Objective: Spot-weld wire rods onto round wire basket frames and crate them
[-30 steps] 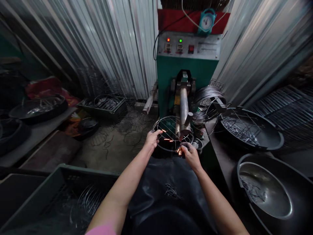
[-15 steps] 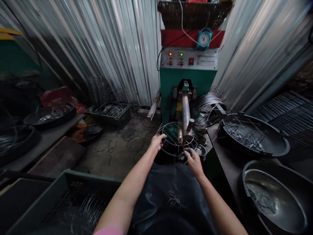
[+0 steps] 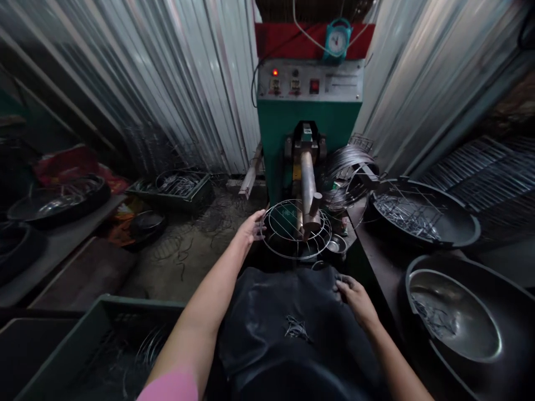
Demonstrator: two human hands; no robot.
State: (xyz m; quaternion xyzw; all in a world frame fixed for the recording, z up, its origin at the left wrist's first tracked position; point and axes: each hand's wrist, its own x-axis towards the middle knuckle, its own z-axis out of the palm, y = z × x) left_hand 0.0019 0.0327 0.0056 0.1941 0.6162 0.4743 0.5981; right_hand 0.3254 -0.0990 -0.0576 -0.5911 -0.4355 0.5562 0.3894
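A round wire rack (image 3: 288, 223) sits around the metal arm (image 3: 308, 181) of a green welding machine (image 3: 308, 120). My left hand (image 3: 252, 228) holds the rack's left rim, fingers curled on the wire. My right hand (image 3: 350, 291) rests lower down on the black apron (image 3: 292, 312) over my lap, fingers spread, holding nothing. A small bunch of short wire pieces (image 3: 296, 328) lies on the apron, left of the right hand.
Two large dark pans with wire pieces stand on the right, a near pan (image 3: 455, 317) and a far pan (image 3: 422, 217). A coil of wire (image 3: 349, 167) hangs beside the machine. A green crate of wire rings (image 3: 104, 345) is at lower left. Corrugated metal walls stand behind.
Sparks at the rack have stopped. My right hand has left the rack's front rim and dropped back onto the apron. My left hand stays on the rack's left edge.
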